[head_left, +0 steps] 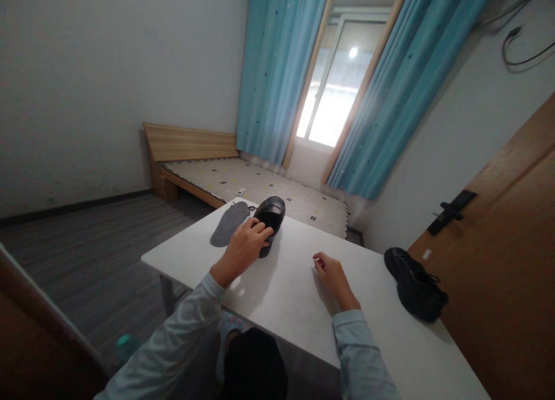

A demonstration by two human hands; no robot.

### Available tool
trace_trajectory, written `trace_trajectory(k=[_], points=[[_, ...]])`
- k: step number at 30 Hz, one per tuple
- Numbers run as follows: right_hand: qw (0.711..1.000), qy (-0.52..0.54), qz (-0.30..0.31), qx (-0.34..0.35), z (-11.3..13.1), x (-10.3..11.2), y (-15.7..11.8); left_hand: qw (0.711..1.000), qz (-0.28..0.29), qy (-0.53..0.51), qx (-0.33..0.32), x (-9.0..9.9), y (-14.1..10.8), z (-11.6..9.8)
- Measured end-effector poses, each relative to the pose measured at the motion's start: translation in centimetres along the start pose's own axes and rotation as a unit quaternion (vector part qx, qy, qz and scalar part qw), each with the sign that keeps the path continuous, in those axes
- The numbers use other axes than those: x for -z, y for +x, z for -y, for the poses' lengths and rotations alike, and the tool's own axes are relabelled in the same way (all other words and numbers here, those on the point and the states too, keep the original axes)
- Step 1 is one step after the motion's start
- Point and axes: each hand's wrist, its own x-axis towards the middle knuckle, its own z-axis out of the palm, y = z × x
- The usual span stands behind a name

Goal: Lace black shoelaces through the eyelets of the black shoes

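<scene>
Black and shiny, the first shoe (276, 213) is at the far side of the white bench (288, 307). The left hand (245, 245) has bent fingers gripping it. A flat grey insole (227, 225) lies just beside it. The right hand (331, 273) is half curled, with nothing seen in it. Another black shoe (414, 285) lies well to the right.

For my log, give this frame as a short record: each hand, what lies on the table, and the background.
Left hand: on the first black shoe, fingers bent at its opening; firmness of grip cannot be told
Right hand: over the white table, fingers loosely curled, no object visible in it
Beside first shoe: flat grey insole
Table's right side: second black shoe
Background: bed, blue curtains, window, wooden door
</scene>
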Motion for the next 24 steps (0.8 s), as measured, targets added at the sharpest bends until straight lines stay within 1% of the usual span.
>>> trace_trajectory(k=[6,8,12,14,16,19,22,24], points=[[0.999,-0.020,-0.027,-0.018,0.4,0.4,0.1,0.996,-0.010,-0.051,-0.069,-0.9,-0.8,-5.2],[0.997,-0.040,-0.055,-0.040,0.6,0.8,0.0,0.994,-0.009,-0.067,-0.087,-1.4,-1.2,-6.6],[0.985,-0.053,-0.136,-0.095,0.5,1.4,-0.1,0.990,-0.006,-0.095,-0.108,-2.8,-2.2,-9.1],[0.979,-0.038,-0.167,-0.113,0.1,1.5,-0.1,0.989,-0.002,-0.105,-0.105,-3.3,-2.5,-10.1],[0.975,-0.014,-0.187,-0.120,-0.2,1.5,-0.1,0.990,0.005,-0.114,-0.088,-3.5,-2.6,-10.9],[0.974,0.044,-0.192,-0.110,-0.3,1.2,0.0,0.991,0.018,-0.119,-0.054,-3.3,-2.1,-11.8],[0.974,0.091,-0.187,-0.089,0.0,1.0,0.1,0.992,0.032,-0.116,-0.045,-3.0,-1.5,-12.4],[0.971,0.113,-0.195,-0.076,0.2,1.1,0.1,0.992,0.036,-0.116,-0.046,-3.0,-1.3,-12.6]])
